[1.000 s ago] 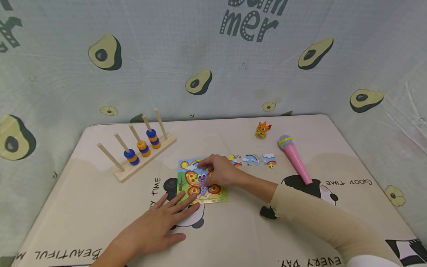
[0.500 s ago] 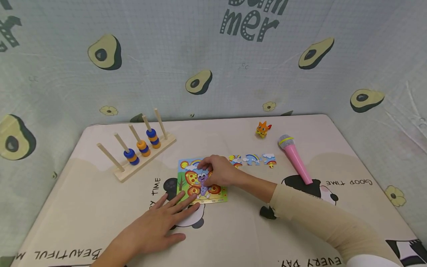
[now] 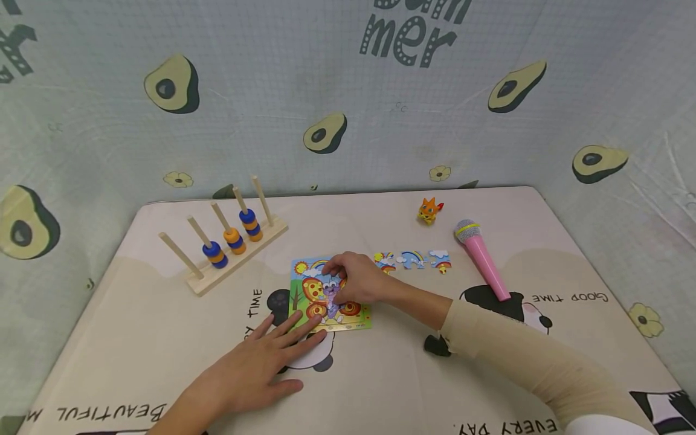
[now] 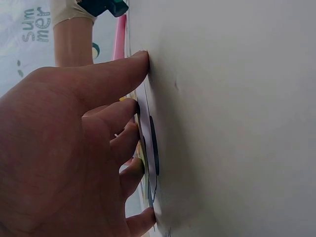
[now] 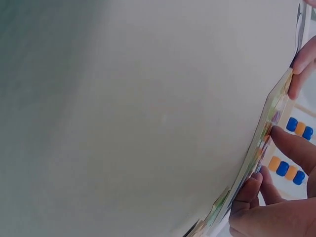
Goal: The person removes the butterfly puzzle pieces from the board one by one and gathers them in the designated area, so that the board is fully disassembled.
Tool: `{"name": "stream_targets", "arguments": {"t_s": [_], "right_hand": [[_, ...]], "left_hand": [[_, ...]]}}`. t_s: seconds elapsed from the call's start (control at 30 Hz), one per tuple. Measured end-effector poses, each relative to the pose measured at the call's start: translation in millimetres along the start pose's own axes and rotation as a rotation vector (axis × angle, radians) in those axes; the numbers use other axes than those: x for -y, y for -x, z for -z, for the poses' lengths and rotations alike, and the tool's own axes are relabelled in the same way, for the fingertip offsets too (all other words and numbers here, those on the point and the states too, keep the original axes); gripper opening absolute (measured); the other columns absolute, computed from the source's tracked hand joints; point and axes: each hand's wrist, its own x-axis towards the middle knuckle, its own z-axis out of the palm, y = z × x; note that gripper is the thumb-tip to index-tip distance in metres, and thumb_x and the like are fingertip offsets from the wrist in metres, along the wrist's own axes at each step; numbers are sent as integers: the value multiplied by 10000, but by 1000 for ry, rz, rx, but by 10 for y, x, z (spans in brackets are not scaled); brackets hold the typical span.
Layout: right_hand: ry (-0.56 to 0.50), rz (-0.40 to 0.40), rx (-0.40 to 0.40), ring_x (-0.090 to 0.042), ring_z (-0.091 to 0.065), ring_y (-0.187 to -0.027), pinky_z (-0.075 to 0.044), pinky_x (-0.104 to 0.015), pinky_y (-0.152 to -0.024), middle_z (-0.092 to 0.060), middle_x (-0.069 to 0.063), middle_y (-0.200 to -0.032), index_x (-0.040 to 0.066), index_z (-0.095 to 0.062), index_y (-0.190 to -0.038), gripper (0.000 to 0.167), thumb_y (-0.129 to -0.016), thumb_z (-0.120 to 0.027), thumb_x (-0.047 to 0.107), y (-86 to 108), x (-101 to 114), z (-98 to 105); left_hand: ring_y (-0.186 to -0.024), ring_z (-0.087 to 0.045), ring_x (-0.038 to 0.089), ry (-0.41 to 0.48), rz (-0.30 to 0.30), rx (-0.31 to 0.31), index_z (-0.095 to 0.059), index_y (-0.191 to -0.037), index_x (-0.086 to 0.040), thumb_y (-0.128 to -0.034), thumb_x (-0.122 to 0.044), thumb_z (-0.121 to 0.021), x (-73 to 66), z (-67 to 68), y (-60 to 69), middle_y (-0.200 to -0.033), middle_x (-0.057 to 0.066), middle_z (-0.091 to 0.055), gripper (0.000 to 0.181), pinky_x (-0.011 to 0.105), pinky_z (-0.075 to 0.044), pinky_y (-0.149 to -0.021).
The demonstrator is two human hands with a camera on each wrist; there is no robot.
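A butterfly jigsaw puzzle (image 3: 305, 291) in a flat board lies at mid-table. My left hand (image 3: 261, 365) is spread flat, with fingertips resting on the puzzle's near left edge. Over the upper right part of the puzzle, my right hand (image 3: 361, 278) is bent down, thumb and fingers touching the picture. In the right wrist view my right thumb (image 5: 296, 145) and fingers stand a little apart on the puzzle's surface. Whether they pinch a piece is hidden. Loose puzzle pieces (image 3: 412, 260) lie in a row right of the puzzle, one partly behind my right hand.
A wooden peg stand (image 3: 239, 261) with blue and orange rings stands at the back left. Back right are a small orange fox-like figure (image 3: 429, 211) and a pink toy microphone (image 3: 486, 266). A printed cloth covers the table (image 3: 163, 338).
Both hands hold the same position on the puzzle. The head view has shifted very slightly; nothing else visibly moves.
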Motion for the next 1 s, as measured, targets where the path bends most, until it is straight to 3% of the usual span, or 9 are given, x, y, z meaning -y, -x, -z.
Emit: {"name": "stream_targets", "arguments": {"t_s": [0.5, 0.77, 1.0], "right_hand": [[35, 17, -30, -137, -583, -988, -541, -278, -908, -633, -2, -1073, 102, -715, -1220, 531, -740, -938, 139, 28, 23, -12], [30, 43, -38, -131, -574, -910, -532, -205, -796, -623, -28, -1051, 67, -718, -1248, 565, -727, -938, 80, 47, 57, 2], [17, 40, -46, -133, -582, -926, -539, -206, -792, -629, -39, -1067, 62, -725, -1233, 544, -728, -929, 52, 57, 63, -6]], "left_hand": [[-1600, -235, 353, -23, -12, -18, -303, -1647, -361, -990, -474, -657, -3, -10, -1, -1740, -83, -231, 755, 729, -220, -1209], [-1601, -235, 349, -40, -17, -27, -306, -1648, -350, -998, -471, -644, 2, -23, 5, -1738, -74, -241, 742, 728, -236, -1203], [-1602, -234, 346, -40, -20, -29, -304, -1648, -351, -1001, -465, -642, 6, -25, 8, -1737, -73, -243, 739, 724, -238, -1205]]}}
